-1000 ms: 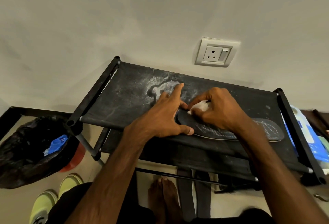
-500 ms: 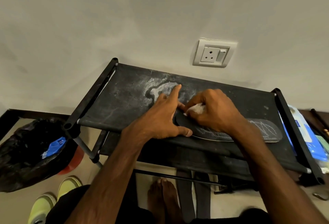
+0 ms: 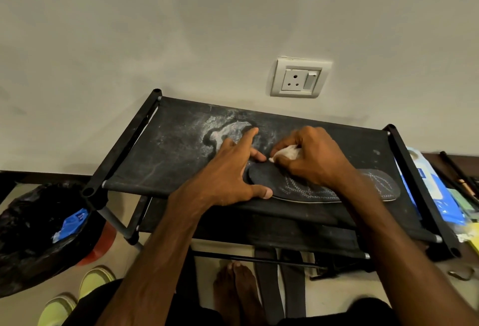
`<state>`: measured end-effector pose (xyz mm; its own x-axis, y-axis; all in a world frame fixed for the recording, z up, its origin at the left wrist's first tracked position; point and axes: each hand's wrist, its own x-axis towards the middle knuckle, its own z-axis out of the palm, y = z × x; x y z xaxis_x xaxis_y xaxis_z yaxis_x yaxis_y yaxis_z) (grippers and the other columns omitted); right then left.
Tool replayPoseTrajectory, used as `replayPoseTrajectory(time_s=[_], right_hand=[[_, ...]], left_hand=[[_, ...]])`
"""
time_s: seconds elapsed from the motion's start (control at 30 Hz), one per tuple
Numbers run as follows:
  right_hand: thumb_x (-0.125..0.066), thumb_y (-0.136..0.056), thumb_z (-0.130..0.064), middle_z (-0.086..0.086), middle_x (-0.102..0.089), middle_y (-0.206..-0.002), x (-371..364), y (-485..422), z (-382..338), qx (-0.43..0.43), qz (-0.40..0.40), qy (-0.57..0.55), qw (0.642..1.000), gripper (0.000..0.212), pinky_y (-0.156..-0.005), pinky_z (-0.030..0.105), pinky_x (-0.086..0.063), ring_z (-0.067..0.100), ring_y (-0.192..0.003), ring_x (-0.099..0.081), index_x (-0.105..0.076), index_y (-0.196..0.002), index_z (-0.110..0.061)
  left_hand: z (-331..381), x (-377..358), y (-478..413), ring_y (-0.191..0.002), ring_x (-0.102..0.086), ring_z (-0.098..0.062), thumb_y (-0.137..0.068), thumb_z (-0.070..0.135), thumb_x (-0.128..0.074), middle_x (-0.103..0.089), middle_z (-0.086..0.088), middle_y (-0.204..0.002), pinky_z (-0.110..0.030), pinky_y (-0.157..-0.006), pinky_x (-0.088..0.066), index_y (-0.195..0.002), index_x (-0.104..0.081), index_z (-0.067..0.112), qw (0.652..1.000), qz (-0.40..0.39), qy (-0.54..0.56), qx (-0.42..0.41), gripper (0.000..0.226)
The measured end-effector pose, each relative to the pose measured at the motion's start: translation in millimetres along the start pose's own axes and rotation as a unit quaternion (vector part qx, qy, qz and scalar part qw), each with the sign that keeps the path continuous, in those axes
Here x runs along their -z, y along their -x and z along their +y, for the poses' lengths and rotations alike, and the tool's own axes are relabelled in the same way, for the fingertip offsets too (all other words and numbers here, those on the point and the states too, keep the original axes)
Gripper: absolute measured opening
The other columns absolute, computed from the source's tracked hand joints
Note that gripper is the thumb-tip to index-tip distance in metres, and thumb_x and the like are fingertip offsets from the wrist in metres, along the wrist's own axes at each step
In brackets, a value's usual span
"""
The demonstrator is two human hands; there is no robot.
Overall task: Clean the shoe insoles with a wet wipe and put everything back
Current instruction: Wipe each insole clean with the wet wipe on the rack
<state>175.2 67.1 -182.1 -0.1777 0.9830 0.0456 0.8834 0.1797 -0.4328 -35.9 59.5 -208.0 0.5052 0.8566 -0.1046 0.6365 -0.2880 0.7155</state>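
Note:
A dark insole (image 3: 305,189) with white stitched lines lies flat on the top shelf of a black fabric shoe rack (image 3: 168,160). My left hand (image 3: 233,175) presses down beside the insole's left end with fingers spread, thumb against its near edge. My right hand (image 3: 311,160) grips a bunched white wet wipe (image 3: 286,153) at the insole's left tip and covers its middle. A blue and white wipes pack (image 3: 432,191) lies to the right of the rack.
A black bin bag (image 3: 31,235) with a blue wrapper inside stands at the left. Yellow-green shoes (image 3: 93,281) sit on the floor at lower left. A wall socket (image 3: 299,78) is above the rack. My bare feet are below the shelf.
My right hand with the wipe has shifted slightly along the insole's left tip. My left hand stays in place on the insole.

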Motion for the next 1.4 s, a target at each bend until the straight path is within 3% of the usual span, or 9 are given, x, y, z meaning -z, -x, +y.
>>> replayPoseTrajectory(time_s=[0.3, 0.37, 0.5, 0.57, 0.87, 0.93, 1.1, 1.27, 1.4], right_hand=[[-0.081, -0.082, -0.014, -0.023, -0.077, -0.093, 29.2, 19.7, -8.8, 0.084, -0.226, -0.045, 0.970, 0.018, -0.080, 0.014, -0.056, -0.007, -0.090, -0.070, -0.083, -0.089, -0.031], [-0.082, -0.082, -0.018, -0.027, -0.076, -0.092, 29.5, 19.7, -6.4, 0.084, -0.219, -0.031, 0.972, 0.018, -0.081, 0.016, -0.055, -0.008, -0.090, -0.069, -0.083, -0.090, -0.035], [-0.083, -0.080, -0.027, -0.018, -0.077, -0.085, 15.9, 11.5, -2.1, 0.044, -0.096, -0.041, 0.994, 0.014, -0.072, 0.039, -0.063, 0.003, -0.076, -0.072, -0.081, -0.086, -0.040], [-0.083, -0.080, -0.027, -0.015, -0.078, -0.085, 11.1, 8.4, -0.3, 0.038, -0.060, -0.051, 0.996, 0.015, -0.071, 0.040, -0.063, 0.004, -0.075, -0.072, -0.080, -0.085, -0.041], [-0.082, -0.082, -0.015, -0.023, -0.077, -0.093, 36.9, 24.5, 0.4, 0.080, -0.247, -0.037, 0.965, 0.019, -0.081, 0.011, -0.053, -0.007, -0.091, -0.069, -0.083, -0.091, -0.031], [-0.083, -0.081, -0.017, -0.024, -0.077, -0.091, 35.5, 24.2, 0.8, 0.076, -0.235, -0.043, 0.968, 0.017, -0.081, 0.012, -0.054, -0.007, -0.090, -0.070, -0.083, -0.090, -0.031], [-0.082, -0.081, -0.021, -0.024, -0.076, -0.087, 21.3, 18.8, 0.9, 0.065, -0.114, -0.045, 0.990, 0.016, -0.080, 0.035, -0.062, -0.002, -0.084, -0.071, -0.082, -0.086, -0.036], [-0.081, -0.081, -0.012, -0.025, -0.076, -0.089, 33.7, 25.9, -0.1, 0.082, -0.220, -0.038, 0.971, 0.021, -0.079, 0.011, -0.054, -0.007, -0.088, -0.070, -0.084, -0.089, -0.031], [-0.082, -0.082, -0.015, -0.024, -0.076, -0.090, 31.5, 26.2, -1.9, 0.086, -0.198, -0.038, 0.976, 0.018, -0.080, 0.015, -0.056, -0.007, -0.087, -0.070, -0.083, -0.089, -0.031]], left_hand=[[2.4, -1.0, -1.4, -0.141, -0.024, -0.010, -0.072, 0.042, -0.088, -0.055, 0.023, -0.134, -0.041, -0.117, -0.025, -0.160, 0.001, 0.027, 1.000, 0.003, -0.002, 0.002, 0.127], [2.1, -0.7, -1.6, -0.141, -0.024, -0.010, -0.072, 0.043, -0.088, -0.054, 0.023, -0.134, -0.041, -0.117, -0.026, -0.160, 0.000, 0.026, 1.000, 0.002, -0.004, 0.002, 0.126], [2.0, 0.2, -0.6, -0.143, -0.023, -0.013, -0.074, 0.044, -0.086, -0.054, 0.023, -0.136, -0.045, -0.118, -0.027, -0.160, 0.000, 0.027, 1.000, -0.004, -0.005, 0.001, 0.123], [2.0, 0.5, -0.2, -0.143, -0.022, -0.013, -0.074, 0.044, -0.086, -0.054, 0.024, -0.135, -0.047, -0.118, -0.027, -0.160, 0.000, 0.027, 1.000, -0.004, -0.005, 0.001, 0.123], [3.0, -0.4, -2.4, -0.145, -0.022, -0.013, -0.071, 0.043, -0.088, -0.054, 0.023, -0.135, -0.046, -0.120, -0.024, -0.160, 0.003, 0.027, 1.000, -0.003, -0.004, 0.009, 0.128], [2.2, 0.1, -2.1, -0.145, -0.021, -0.013, -0.072, 0.044, -0.087, -0.054, 0.024, -0.136, -0.046, -0.120, -0.024, -0.160, 0.001, 0.027, 1.000, -0.003, -0.007, 0.008, 0.126], [1.3, 1.6, -1.6, -0.145, -0.020, -0.013, -0.072, 0.046, -0.086, -0.054, 0.025, -0.135, -0.046, -0.119, -0.024, -0.160, 0.000, 0.029, 1.000, -0.003, -0.011, 0.009, 0.124], [2.3, -0.2, -2.3, -0.148, -0.018, -0.017, -0.071, 0.045, -0.087, -0.055, 0.024, -0.135, -0.050, -0.120, -0.023, -0.160, 0.001, 0.028, 1.000, -0.001, -0.012, 0.009, 0.126], [2.3, -0.1, -3.2, -0.148, -0.018, -0.016, -0.072, 0.043, -0.087, -0.055, 0.023, -0.136, -0.049, -0.121, -0.022, -0.160, 0.001, 0.027, 1.000, 0.000, -0.011, 0.007, 0.126]])
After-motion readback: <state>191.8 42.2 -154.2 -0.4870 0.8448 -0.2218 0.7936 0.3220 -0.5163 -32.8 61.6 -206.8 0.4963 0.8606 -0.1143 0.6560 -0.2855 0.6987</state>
